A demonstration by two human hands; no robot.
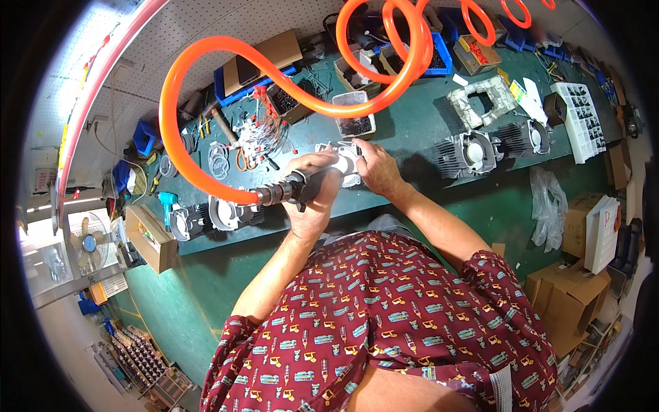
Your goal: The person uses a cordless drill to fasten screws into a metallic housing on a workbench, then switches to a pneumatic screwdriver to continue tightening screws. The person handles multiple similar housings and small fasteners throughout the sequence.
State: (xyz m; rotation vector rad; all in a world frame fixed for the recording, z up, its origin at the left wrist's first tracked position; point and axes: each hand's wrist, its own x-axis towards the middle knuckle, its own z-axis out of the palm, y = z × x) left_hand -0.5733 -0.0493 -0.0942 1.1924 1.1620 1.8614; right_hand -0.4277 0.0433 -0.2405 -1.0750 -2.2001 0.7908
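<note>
My left hand (314,206) is wrapped round a dark air tool (296,189), whose metal coupling joins a thick orange coiled hose (180,130). The tool's front end points at a silver metal housing (349,165) on the bench in front of me; whether its tip touches the housing is hidden by my hand. On the housing's right side, my right hand (379,169) grips the edge with its fingers over the top. Just beyond the housing stands an open bin (355,126) of small dark parts.
Finned motor housings stand on the green bench (398,137) at right (472,154) and near left (230,214). Wires with red connectors (259,134) lie left, near a hammer (221,125). Beyond are a taped frame (480,101) and a white tray (578,122). Cardboard boxes (566,292) stand right.
</note>
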